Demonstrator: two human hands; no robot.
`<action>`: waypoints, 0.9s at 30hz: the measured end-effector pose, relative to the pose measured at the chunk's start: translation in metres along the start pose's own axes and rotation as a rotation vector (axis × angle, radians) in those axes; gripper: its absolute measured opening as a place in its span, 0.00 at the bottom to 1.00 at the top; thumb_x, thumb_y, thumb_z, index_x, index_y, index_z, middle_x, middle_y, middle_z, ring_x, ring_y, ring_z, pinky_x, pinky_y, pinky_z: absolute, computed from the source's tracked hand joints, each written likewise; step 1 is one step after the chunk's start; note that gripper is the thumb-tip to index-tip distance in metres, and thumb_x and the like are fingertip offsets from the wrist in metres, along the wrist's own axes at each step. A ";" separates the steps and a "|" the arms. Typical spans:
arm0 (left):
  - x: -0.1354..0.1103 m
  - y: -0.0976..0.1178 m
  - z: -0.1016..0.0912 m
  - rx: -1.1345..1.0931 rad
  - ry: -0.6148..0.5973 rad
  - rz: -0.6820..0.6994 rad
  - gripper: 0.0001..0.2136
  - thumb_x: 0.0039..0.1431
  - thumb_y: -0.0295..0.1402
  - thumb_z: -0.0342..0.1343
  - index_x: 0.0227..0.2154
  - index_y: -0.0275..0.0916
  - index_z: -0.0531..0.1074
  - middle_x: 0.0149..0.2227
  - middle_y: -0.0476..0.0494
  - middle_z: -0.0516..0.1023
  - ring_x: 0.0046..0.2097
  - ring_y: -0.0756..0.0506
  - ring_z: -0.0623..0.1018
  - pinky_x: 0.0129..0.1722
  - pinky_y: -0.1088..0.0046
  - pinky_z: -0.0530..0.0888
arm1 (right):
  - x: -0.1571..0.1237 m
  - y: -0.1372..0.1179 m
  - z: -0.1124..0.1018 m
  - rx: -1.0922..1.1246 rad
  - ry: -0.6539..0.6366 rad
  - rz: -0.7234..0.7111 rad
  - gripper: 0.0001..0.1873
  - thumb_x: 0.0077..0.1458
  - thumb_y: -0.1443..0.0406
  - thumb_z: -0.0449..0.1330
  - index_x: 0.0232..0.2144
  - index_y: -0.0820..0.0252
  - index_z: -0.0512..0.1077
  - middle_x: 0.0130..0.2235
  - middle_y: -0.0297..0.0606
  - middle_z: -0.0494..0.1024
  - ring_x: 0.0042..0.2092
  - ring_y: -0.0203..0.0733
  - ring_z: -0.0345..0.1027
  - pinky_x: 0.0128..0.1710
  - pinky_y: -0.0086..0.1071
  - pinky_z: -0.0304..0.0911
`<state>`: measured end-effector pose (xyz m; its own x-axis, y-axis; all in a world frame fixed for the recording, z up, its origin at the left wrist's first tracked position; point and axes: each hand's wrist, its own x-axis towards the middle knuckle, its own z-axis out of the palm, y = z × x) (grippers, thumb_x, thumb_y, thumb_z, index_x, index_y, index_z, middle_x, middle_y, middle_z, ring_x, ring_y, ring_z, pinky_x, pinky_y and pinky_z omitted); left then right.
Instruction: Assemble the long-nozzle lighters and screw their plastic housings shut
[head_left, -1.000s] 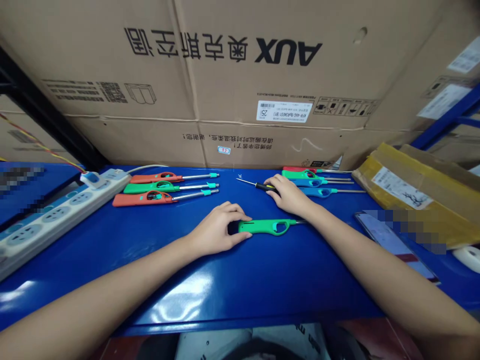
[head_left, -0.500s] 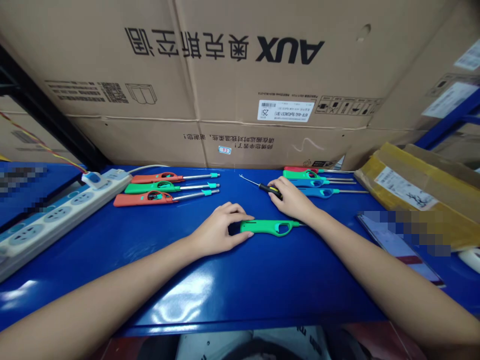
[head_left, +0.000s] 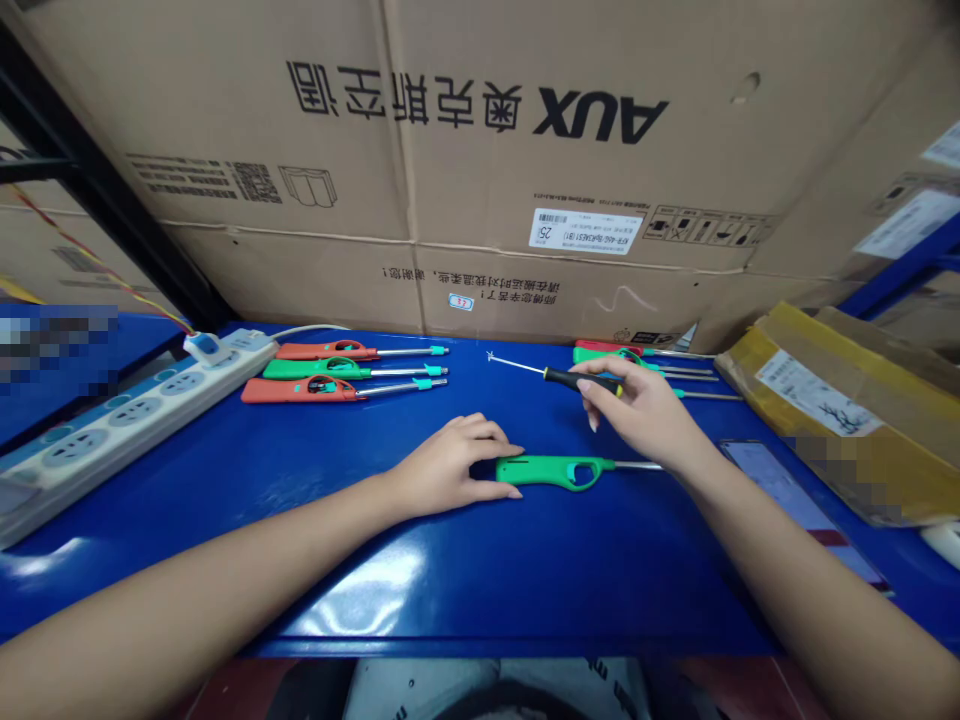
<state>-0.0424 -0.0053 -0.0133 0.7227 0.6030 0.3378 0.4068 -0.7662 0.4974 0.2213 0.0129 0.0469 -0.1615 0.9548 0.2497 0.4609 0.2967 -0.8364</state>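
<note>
My left hand [head_left: 446,465] grips the handle end of a green gas lighter [head_left: 551,470] between thumb and fingers. The lighter lies flat on the blue table, its metal tube pointing right, under my right wrist. In my right hand [head_left: 637,410] is a screwdriver [head_left: 562,375] with a black and yellow handle, closed between thumb and fingers. Its thin shaft points left and a small piece [head_left: 490,357], too small to name, shows at the tip. Behind my right hand lie a red lighter [head_left: 611,348] and several others, partly hidden.
At the back left lie an orange lighter [head_left: 326,352], a green lighter [head_left: 322,369] and another orange lighter [head_left: 300,391]. A white power strip [head_left: 157,410] runs along the left. Yellow-taped packaging [head_left: 772,365] and a phone-like slab [head_left: 787,500] are on the right. A large carton [head_left: 465,180] stands behind.
My right hand has lifted the screwdriver and moved it right, away from the table, with its shaft now flatter. My left hand stays on the green lighter; the view has shifted slightly.
</note>
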 end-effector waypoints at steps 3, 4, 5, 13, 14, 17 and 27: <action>-0.001 0.005 0.001 0.012 -0.036 0.043 0.23 0.57 0.47 0.66 0.52 0.42 0.78 0.46 0.42 0.80 0.46 0.42 0.77 0.47 0.64 0.69 | -0.014 -0.005 0.000 0.306 0.002 0.151 0.17 0.52 0.55 0.66 0.38 0.63 0.78 0.19 0.29 0.70 0.19 0.33 0.61 0.19 0.29 0.57; -0.001 0.007 0.001 0.007 -0.039 0.054 0.23 0.56 0.48 0.67 0.52 0.42 0.78 0.46 0.42 0.81 0.46 0.42 0.77 0.47 0.64 0.69 | -0.016 -0.005 0.001 0.417 0.034 0.185 0.17 0.49 0.56 0.69 0.36 0.63 0.78 0.19 0.30 0.70 0.19 0.32 0.60 0.18 0.27 0.55; 0.000 0.008 0.000 -0.004 -0.035 0.056 0.23 0.56 0.48 0.67 0.51 0.42 0.78 0.46 0.42 0.81 0.46 0.42 0.78 0.47 0.65 0.69 | -0.016 -0.004 0.003 0.521 0.075 0.210 0.16 0.46 0.56 0.71 0.34 0.63 0.79 0.20 0.30 0.70 0.20 0.31 0.59 0.16 0.26 0.53; 0.004 0.007 0.001 -0.319 0.298 -0.201 0.14 0.61 0.40 0.64 0.45 0.39 0.81 0.39 0.43 0.84 0.40 0.45 0.81 0.43 0.69 0.76 | -0.014 0.002 0.013 0.758 0.284 0.205 0.16 0.42 0.57 0.73 0.27 0.62 0.76 0.24 0.30 0.72 0.19 0.28 0.62 0.15 0.24 0.60; 0.004 0.007 0.001 -0.346 0.334 -0.236 0.14 0.59 0.40 0.65 0.45 0.38 0.81 0.38 0.43 0.84 0.39 0.46 0.82 0.42 0.69 0.77 | -0.014 0.002 0.013 0.747 0.298 0.198 0.16 0.42 0.57 0.73 0.27 0.62 0.75 0.25 0.31 0.73 0.19 0.29 0.64 0.16 0.25 0.62; 0.006 0.009 0.001 -0.418 0.379 -0.282 0.14 0.58 0.40 0.66 0.42 0.37 0.81 0.38 0.42 0.85 0.38 0.46 0.82 0.41 0.71 0.78 | -0.015 0.001 0.014 0.727 0.314 0.184 0.16 0.44 0.57 0.72 0.27 0.61 0.73 0.25 0.30 0.74 0.20 0.31 0.67 0.17 0.27 0.66; 0.005 0.013 -0.001 -0.309 0.437 -0.288 0.09 0.62 0.38 0.63 0.36 0.39 0.82 0.36 0.45 0.85 0.37 0.47 0.83 0.40 0.72 0.79 | -0.016 0.007 0.018 0.704 0.253 0.169 0.16 0.46 0.56 0.72 0.30 0.60 0.74 0.28 0.30 0.74 0.22 0.31 0.68 0.20 0.27 0.67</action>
<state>-0.0340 -0.0124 -0.0041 0.2844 0.8621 0.4194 0.3236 -0.4981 0.8045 0.2117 -0.0007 0.0287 0.1059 0.9866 0.1240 -0.2167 0.1446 -0.9655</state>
